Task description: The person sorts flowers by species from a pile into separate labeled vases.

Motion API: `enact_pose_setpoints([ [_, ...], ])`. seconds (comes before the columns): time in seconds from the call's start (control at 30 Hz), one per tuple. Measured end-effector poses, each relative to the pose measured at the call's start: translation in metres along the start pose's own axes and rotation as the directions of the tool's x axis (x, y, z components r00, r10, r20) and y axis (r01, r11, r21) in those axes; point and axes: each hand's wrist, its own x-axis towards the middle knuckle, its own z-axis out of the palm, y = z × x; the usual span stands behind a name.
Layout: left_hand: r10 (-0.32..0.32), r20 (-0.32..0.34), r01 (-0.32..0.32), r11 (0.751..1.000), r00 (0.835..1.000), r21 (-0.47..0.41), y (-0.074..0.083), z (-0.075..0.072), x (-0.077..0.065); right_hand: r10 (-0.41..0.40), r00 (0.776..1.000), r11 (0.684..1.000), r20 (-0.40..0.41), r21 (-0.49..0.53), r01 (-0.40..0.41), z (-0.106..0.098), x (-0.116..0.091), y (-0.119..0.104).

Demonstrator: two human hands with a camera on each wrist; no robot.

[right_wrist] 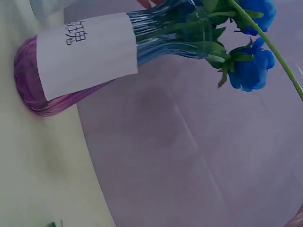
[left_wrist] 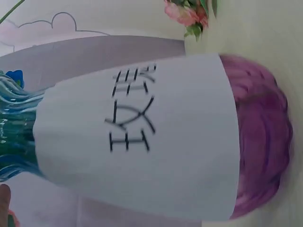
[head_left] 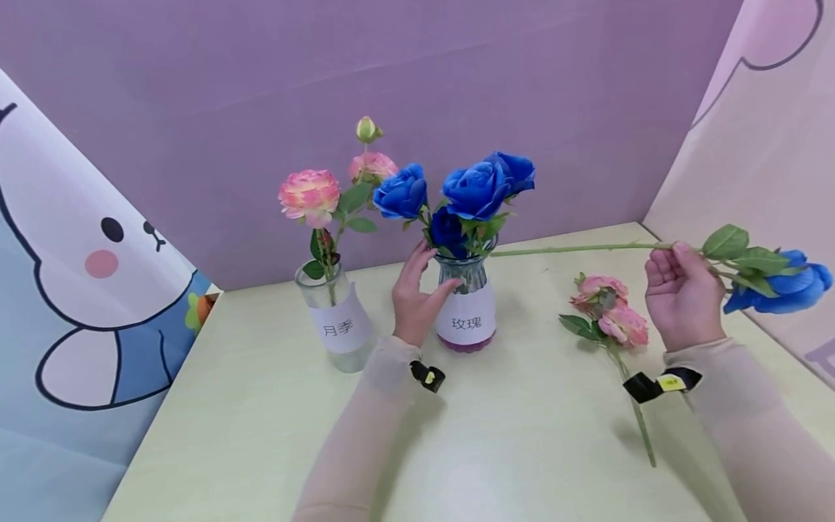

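Observation:
My right hand grips the green stem of a blue rose; the bloom points right and the stem runs left, nearly level, to the vase rim. My left hand is at the neck of a glass vase with a purple base, fingers fairly straight on its left side and thumb towards its front. Whether it touches the glass is hard to tell. This vase wears a white paper label with black characters. Several blue roses stand in it.
Left of it stands a clear glass vase, also labelled, holding pink flowers and a green bud. A pink flower stem lies on the pale table near my right wrist. Purple backdrop rises behind.

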Motion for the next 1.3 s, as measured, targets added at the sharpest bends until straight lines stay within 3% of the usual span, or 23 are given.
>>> enact_pose_setpoints([
  [0.1,-0.063,-0.043,0.061,0.997,0.997,-0.055,0.001,0.008,-0.002,-0.044,0.999,0.999,-0.018,0.004,0.044,0.006,0.005,-0.005],
  [0.23,-0.126,-0.037,0.126,0.992,0.991,-0.014,0.003,0.016,-0.004,-0.121,0.993,0.991,-0.008,-0.055,0.120,0.018,0.014,-0.010],
  [0.33,-0.155,-0.020,0.155,0.988,0.988,0.008,0.003,0.019,-0.005,-0.189,0.981,0.971,0.043,-0.141,0.194,0.031,0.022,-0.007],
  [0.47,-0.151,-0.015,0.151,0.988,0.988,0.013,0.001,0.019,-0.007,-0.220,0.964,0.930,0.146,-0.266,0.253,0.053,0.028,0.002],
  [0.6,-0.115,-0.007,0.115,0.990,0.993,0.080,-0.001,0.019,-0.007,-0.172,0.946,0.886,0.275,-0.378,0.270,0.076,0.032,0.009],
  [0.73,-0.094,0.000,0.094,0.987,0.996,0.134,-0.001,0.022,-0.007,-0.051,0.926,0.820,0.373,-0.514,0.253,0.101,0.035,0.015],
  [0.87,-0.078,-0.020,0.080,0.986,0.997,0.146,0.000,0.024,-0.008,0.073,0.919,0.705,0.386,-0.672,0.226,0.123,0.037,0.022],
  [0.93,-0.061,-0.031,0.065,0.985,0.998,0.157,0.000,0.025,-0.008,0.113,0.921,0.682,0.374,-0.703,0.202,0.131,0.037,0.027],
  [1.0,-0.041,-0.039,0.047,0.984,0.998,0.169,0.000,0.026,-0.007,0.137,0.922,0.687,0.362,-0.705,0.175,0.137,0.038,0.034],
  [1.17,-0.024,-0.046,0.031,0.984,0.999,0.177,0.000,0.027,-0.007,0.160,0.933,0.757,0.323,-0.647,0.094,0.142,0.043,0.058],
  [1.3,-0.034,-0.046,0.041,0.984,0.998,0.173,0.000,0.027,-0.008,0.154,0.952,0.747,0.264,-0.661,0.062,0.140,0.044,0.077],
])
